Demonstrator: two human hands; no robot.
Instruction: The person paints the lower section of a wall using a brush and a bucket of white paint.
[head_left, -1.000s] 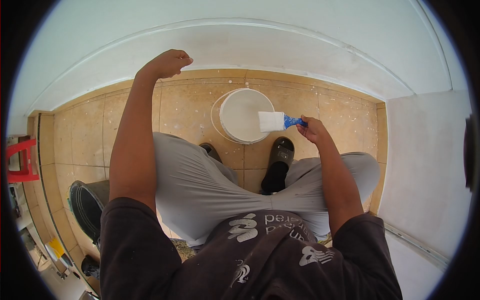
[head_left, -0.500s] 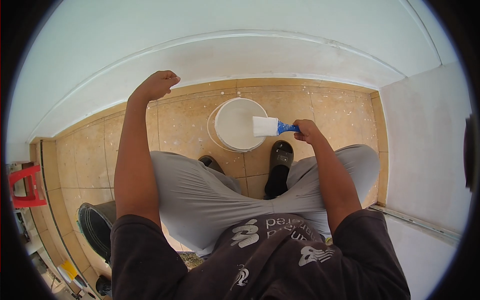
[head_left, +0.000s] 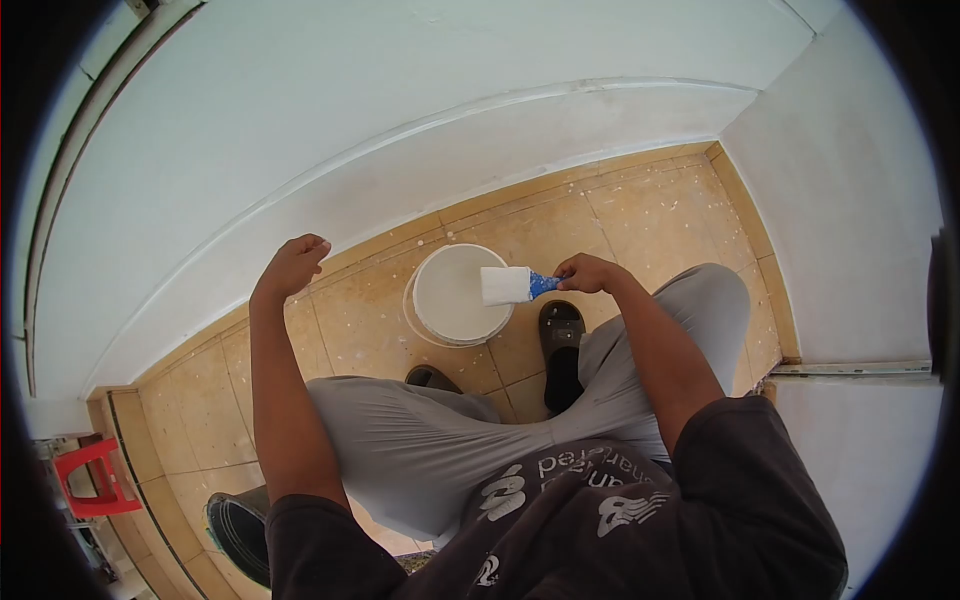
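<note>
My right hand (head_left: 590, 273) is closed around the blue handle of a wide paintbrush (head_left: 507, 286). Its flat bristles are coated in white and lie over the right side of a white bucket (head_left: 422, 318). Pale paint (head_left: 455, 300) shows inside the bucket, which stands on the floor with its thin handle folded down to the left. My left hand (head_left: 297, 265) is held out at the left in front of the wall, its fingers curled in and nothing visible in them.
A white wall (head_left: 400, 180) curves across the front, with another wall (head_left: 840, 220) on the right. The tan tiled floor (head_left: 520, 225) is speckled with white. My sandalled feet are close to the bucket. A black bucket (head_left: 235, 535) and a red plastic stool (head_left: 95, 480) are at lower left.
My view has tilted and turned, so the walls, floor and bucket sit lower and slanted. The paintbrush reaches slightly farther over the bucket. My left hand stays curled.
</note>
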